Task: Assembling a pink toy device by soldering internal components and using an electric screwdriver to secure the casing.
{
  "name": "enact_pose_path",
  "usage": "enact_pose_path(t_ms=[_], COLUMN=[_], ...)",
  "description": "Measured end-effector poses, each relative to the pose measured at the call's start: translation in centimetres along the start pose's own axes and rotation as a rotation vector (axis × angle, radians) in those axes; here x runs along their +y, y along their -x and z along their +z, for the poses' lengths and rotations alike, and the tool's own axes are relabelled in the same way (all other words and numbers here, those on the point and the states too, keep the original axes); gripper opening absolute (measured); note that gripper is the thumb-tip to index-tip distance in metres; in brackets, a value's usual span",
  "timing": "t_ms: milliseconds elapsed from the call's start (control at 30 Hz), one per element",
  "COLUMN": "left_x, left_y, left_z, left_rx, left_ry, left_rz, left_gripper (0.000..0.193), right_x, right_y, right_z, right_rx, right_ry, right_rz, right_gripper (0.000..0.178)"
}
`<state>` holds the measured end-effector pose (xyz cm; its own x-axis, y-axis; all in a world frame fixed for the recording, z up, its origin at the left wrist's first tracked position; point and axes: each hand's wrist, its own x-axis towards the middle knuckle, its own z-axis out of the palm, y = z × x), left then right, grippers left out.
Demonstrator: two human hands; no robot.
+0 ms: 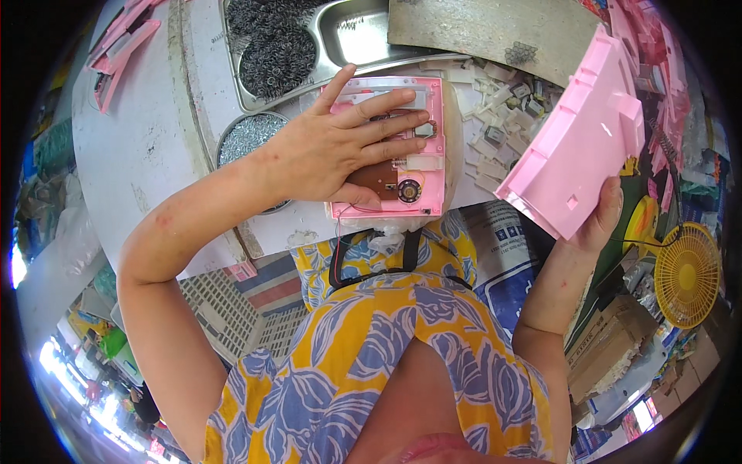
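Pink case sits open at the near edge of the desk, where I see the left grip spread flat, grasping nothing. The right grip clasps a pink cover; swung low, I judge, it could scatter the white pieces.

Tray w/ springs behind casing, tin to L, plastic pcs to R

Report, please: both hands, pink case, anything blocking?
Left hand spread over open pink case. Right hand gripping pink cover, held apart. Left hand partly hiding case.
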<state>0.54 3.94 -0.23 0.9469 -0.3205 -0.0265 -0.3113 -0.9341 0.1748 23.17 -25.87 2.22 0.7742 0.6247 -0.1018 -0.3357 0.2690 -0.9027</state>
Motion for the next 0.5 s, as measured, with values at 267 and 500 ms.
enact_pose_path(t_ms=[267, 500], left_x=[2.0, 6.1], left_y=[0.7, 1.8], left_z=[-4.7, -2.7], left_rx=[0.495, 0.602], left_ry=[0.794, 1.215], left_rz=[-0.214, -0.710], left_gripper=[0.080, 0.084], right_x=[1.9, 3.9], right_y=[-0.5, 1.4], right_z=[4.2, 9.6], right_rx=[-0.142, -0.207], right_ry=[0.068, 0.417], right_rz=[0.108, 0.305], right_gripper=[0.061, 0.069])
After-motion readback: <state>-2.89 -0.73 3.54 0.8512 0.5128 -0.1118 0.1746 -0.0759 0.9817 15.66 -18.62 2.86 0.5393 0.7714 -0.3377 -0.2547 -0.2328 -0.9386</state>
